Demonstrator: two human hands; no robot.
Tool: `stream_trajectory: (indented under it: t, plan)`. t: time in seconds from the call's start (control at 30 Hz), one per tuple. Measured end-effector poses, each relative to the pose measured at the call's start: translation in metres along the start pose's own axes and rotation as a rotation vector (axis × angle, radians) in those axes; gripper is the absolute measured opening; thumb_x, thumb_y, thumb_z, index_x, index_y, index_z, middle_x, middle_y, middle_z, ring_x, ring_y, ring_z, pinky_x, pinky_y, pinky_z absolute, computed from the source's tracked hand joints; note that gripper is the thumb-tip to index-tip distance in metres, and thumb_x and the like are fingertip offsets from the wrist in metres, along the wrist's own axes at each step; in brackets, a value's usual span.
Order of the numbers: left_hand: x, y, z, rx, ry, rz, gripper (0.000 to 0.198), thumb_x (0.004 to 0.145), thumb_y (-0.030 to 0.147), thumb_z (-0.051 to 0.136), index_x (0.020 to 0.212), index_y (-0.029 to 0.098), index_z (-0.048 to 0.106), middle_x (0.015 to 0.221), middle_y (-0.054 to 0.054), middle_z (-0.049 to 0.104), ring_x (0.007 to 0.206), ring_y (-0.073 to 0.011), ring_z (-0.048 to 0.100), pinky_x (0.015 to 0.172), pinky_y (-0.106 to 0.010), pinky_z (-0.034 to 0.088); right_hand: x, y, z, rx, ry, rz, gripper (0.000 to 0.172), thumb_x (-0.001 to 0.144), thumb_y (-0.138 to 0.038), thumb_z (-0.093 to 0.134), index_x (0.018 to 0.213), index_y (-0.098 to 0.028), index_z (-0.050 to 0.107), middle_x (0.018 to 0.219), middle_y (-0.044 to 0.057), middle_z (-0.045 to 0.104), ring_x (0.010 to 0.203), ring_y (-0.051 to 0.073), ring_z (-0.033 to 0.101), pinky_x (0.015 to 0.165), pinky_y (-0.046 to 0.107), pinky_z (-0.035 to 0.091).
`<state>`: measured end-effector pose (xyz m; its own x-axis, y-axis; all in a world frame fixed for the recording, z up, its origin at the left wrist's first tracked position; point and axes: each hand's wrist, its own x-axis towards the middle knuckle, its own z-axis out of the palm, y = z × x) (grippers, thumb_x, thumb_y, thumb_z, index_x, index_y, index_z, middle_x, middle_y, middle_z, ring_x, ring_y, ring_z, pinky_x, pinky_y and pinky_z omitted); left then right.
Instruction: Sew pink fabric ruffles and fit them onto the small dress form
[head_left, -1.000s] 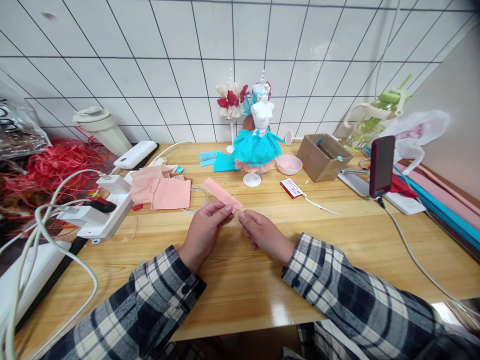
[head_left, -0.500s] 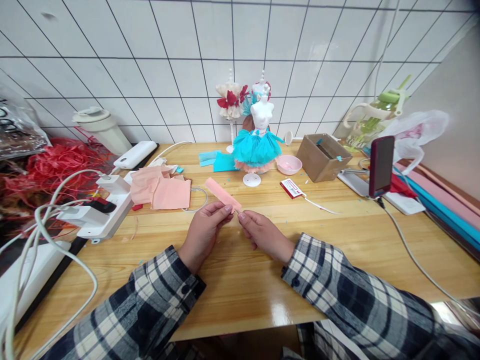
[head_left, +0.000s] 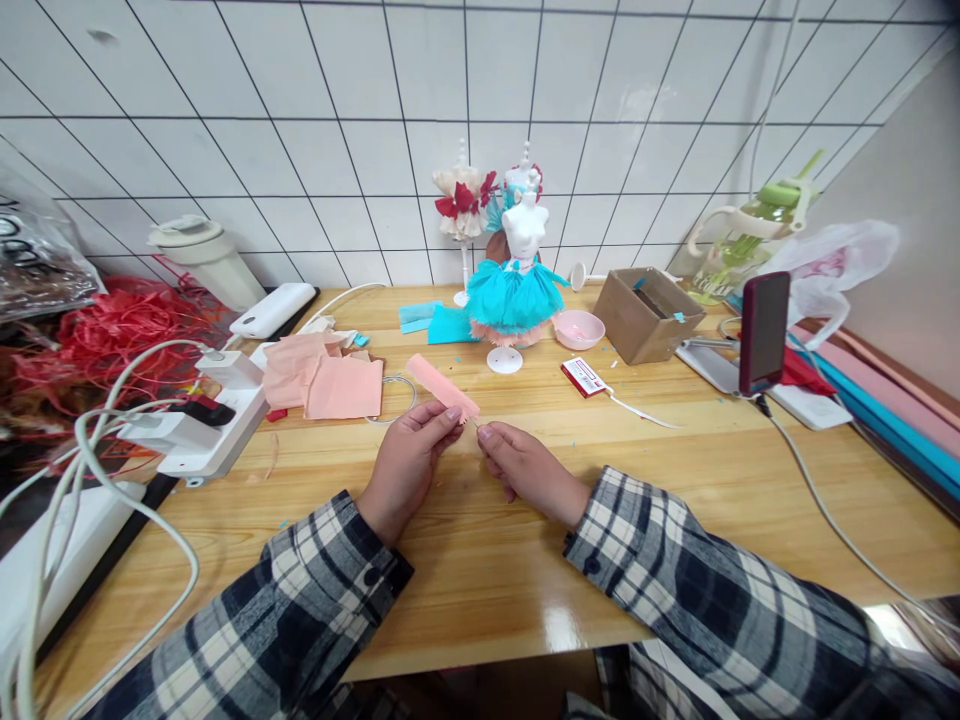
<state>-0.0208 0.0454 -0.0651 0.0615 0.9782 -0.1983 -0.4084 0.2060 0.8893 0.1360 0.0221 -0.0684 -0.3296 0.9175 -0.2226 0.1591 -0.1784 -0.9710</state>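
Note:
Between the thumb and fingers of my left hand (head_left: 412,455) is a strip of pink crepe paper (head_left: 439,385). The strip slants up and to the left, and its lower edge near my fingertips looks crinkled. My right hand (head_left: 529,465) is closed in a pinch just right of the strip's lower end. A thin tip shows at its fingertips, too small to name. Beyond my hands stands a white dress form (head_left: 523,230) in a turquoise ruffled skirt (head_left: 514,295) with a pink layer under it.
Pink paper sheets (head_left: 345,388) lie left, by a power strip (head_left: 217,435) with looped cables. Behind are turquoise paper (head_left: 450,325) and a second dress form (head_left: 463,205). To the right are a pink bowl (head_left: 579,329), cardboard box (head_left: 649,315), red-and-white packet (head_left: 583,378) and propped phone (head_left: 763,335).
The strip's lower end has shifted slightly left, and a small gap shows between it and my right fingertips. Both hands otherwise keep their places.

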Motion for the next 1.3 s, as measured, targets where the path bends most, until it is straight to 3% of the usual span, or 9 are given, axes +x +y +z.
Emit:
stream_trajectory:
  t: [0.2, 0.67, 1.3]
  plan:
    - [0.0, 0.001, -0.002, 0.01, -0.038, -0.02, 0.02, 0.061, 0.025, 0.084, 0.074, 0.016, 0.071, 0.074, 0.0, 0.068, 0.069, -0.0097, 0.059, 0.071, -0.022, 0.047, 0.0, -0.002, -0.001, 0.001, -0.002, 0.018, 0.041, 0.091, -0.06, 0.041, 0.078, -0.022, 0.044, 0.062, -0.006, 0.039, 0.047, 0.009, 0.038, 0.037, 0.02, 0.037]
    - [0.006, -0.001, -0.012, 0.248, -0.102, 0.089, 0.019, 0.067, 0.033, 0.08, 0.076, 0.018, 0.073, 0.073, 0.0, 0.069, 0.067, -0.0134, 0.058, 0.066, -0.024, 0.044, 0.0, -0.003, -0.002, 0.029, -0.015, 0.031, 0.041, 0.089, -0.06, 0.045, 0.074, -0.022, 0.044, 0.059, -0.006, 0.036, 0.045, 0.008, 0.035, 0.036, 0.018, 0.034]
    - [0.005, 0.001, -0.012, 0.277, -0.106, 0.098, 0.022, 0.067, 0.034, 0.081, 0.079, 0.017, 0.073, 0.077, -0.001, 0.07, 0.071, -0.0144, 0.059, 0.069, -0.024, 0.045, -0.001, -0.004, -0.002, 0.04, -0.029, 0.031, 0.039, 0.091, -0.054, 0.044, 0.07, -0.022, 0.04, 0.057, -0.006, 0.036, 0.044, 0.008, 0.034, 0.035, 0.018, 0.032]
